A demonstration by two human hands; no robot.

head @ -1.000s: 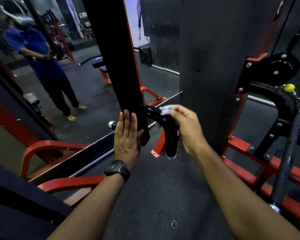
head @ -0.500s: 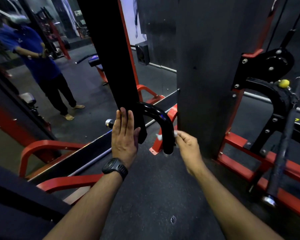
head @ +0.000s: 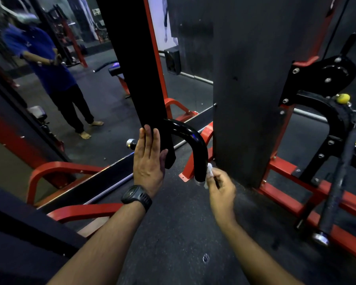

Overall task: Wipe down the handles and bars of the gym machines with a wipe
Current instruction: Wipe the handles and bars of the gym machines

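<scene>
A glossy black curved handle (head: 193, 140) arcs out from behind a black upright pad (head: 150, 112) and ends pointing down at the centre of the view. My right hand (head: 220, 188) pinches a small white wipe (head: 209, 173) against the right side of the handle's lower end. My left hand (head: 149, 161), with a black watch on the wrist, lies flat with straight fingers against the lower edge of the black pad, left of the handle.
A wide dark column (head: 255, 89) stands right of the handle. A red machine frame (head: 317, 192) with a black pulley bracket (head: 327, 79) and a knurled bar (head: 341, 167) fills the right. A wall mirror on the left reflects a person in blue (head: 49, 64). Red curved bars (head: 56, 171) sit lower left.
My right hand slid the wipe from the top bend of the handle down to its lower end. My left hand stayed flat on the pad.
</scene>
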